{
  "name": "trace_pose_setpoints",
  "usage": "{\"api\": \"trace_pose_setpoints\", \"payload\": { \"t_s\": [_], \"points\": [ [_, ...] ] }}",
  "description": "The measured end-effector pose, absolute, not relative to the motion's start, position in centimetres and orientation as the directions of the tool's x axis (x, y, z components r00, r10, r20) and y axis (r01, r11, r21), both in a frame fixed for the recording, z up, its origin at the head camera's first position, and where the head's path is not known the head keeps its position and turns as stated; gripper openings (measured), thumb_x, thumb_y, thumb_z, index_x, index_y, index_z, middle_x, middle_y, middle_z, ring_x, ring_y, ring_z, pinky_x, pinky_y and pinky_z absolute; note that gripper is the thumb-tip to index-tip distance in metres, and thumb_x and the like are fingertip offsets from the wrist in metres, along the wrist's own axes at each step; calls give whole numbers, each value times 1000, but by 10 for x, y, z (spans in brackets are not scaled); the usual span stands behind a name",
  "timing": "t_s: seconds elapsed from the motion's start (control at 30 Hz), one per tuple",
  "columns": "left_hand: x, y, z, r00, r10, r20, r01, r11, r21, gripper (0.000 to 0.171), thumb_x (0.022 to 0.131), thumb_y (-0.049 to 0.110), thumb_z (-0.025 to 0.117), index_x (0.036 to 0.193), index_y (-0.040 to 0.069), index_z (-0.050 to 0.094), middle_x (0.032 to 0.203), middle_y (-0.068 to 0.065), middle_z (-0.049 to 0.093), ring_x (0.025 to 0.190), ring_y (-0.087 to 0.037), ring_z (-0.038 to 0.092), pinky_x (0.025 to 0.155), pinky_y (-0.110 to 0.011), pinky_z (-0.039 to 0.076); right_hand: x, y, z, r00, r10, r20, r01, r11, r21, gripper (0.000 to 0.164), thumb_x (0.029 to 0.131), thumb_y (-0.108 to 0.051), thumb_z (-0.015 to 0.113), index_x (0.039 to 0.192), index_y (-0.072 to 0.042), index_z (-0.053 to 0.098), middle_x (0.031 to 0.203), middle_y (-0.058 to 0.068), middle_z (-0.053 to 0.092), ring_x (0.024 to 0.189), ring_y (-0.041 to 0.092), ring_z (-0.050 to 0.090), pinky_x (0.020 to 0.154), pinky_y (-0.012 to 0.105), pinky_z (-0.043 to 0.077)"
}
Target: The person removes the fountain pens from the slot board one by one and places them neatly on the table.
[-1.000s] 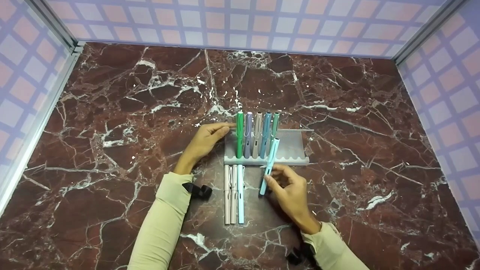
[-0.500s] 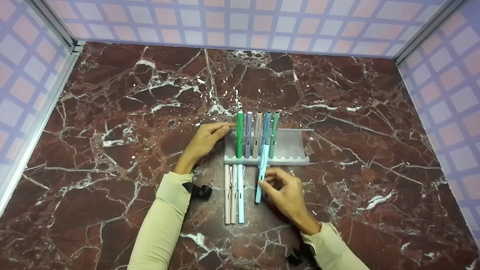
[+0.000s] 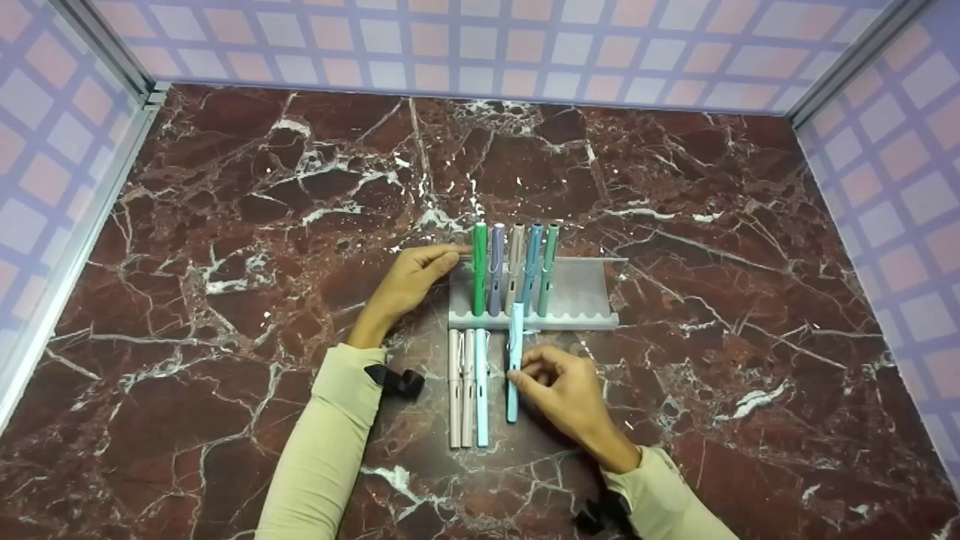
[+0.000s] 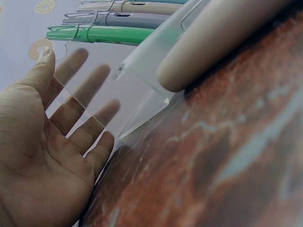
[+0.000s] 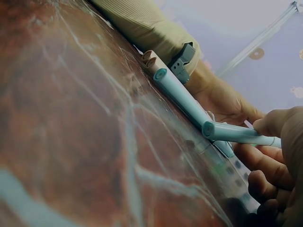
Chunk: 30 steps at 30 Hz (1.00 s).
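My right hand point(image 3: 562, 386) pinches a light blue pen point(image 3: 515, 352) between thumb and fingers, just in front of the clear pen stand point(image 3: 585, 289). The held pen point(image 5: 239, 133) tilts slightly, its upper end overlapping the stand's notched front lip in the head view. At the stand's left side is my left hand point(image 3: 412, 281). Its straight, spread fingers point(image 4: 92, 78) show through the clear panel from behind, with the thumb by the corner. Green point(image 3: 479, 270), purple point(image 3: 496, 274), beige, blue and teal pens lean side by side in the stand's notches.
Before the stand, two beige pens point(image 3: 461, 390) and another light blue pen point(image 3: 481, 390) lie parallel on the dark red marbled table point(image 3: 300, 195). Checked panels point(image 3: 480, 45) border the back and sides. Unused notches point(image 3: 581, 316) run along the lip's right part.
My right hand has moved the light blue pen leftward and toward me, from in front of the teal pen to beside the lying light blue pen, turning it more upright. The left hand stays put.
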<state>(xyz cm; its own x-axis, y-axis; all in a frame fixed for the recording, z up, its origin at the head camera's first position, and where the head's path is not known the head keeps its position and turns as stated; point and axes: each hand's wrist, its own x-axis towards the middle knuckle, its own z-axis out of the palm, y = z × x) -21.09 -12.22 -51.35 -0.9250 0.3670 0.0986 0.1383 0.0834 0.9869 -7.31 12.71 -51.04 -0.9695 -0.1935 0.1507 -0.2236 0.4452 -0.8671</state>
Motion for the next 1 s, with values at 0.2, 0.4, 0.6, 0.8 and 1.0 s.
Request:
{"api": "trace_pose_setpoints", "payload": {
  "t_s": [0.2, 0.4, 0.6, 0.8, 1.0],
  "points": [
    [-211, -122, -513, -921, 372, 113, 142, 52, 988, 30, 104, 13, 52, 127, -4, 63, 133, -19, 64, 128, -32, 58, 113, -39, 42, -72, 126, -509, -967, -208, 149, -234, 482, -844, 11, 81, -8, 82, 85, -5, 71, 69, 0, 71, 54, 2, 55, 48, 22, 52],
    [-212, -122, -513, -920, 374, 119, 145, 41, 989, 30, 104, 12, 52, 126, -4, 64, 132, -18, 65, 128, -30, 58, 113, -38, 42, -72, 125, -509, -960, -226, 169, -265, 524, -809, 12, 80, -7, 82, 78, -8, 70, 65, -2, 69, 52, 1, 54, 47, 20, 51],
    [-211, -122, -512, -923, 369, 106, 134, 51, 990, 30, 104, 13, 52, 126, -3, 64, 132, -17, 65, 128, -30, 59, 113, -39, 43, -72, 125, -511, -953, -233, 195, -294, 551, -781, 13, 79, -6, 82, 75, -8, 70, 64, -2, 69, 51, 2, 54, 47, 16, 48],
    [-211, -122, -512, -927, 365, 88, 120, 66, 991, 31, 105, 17, 53, 127, -2, 64, 133, -16, 64, 129, -29, 58, 113, -39, 42, -72, 125, -512, -947, -246, 207, -315, 575, -755, 13, 79, -5, 81, 74, -8, 69, 63, -3, 69, 50, 4, 55, 47, 13, 47],
    [-210, -122, -512, -927, 363, 94, 122, 56, 991, 30, 104, 14, 53, 126, -4, 64, 133, -18, 64, 128, -31, 58, 113, -39, 43, -72, 126, -514, -937, -261, 232, -344, 576, -741, 14, 78, -4, 79, 71, -9, 68, 60, -4, 68, 48, 0, 54, 44, 11, 45]
  ]
}}
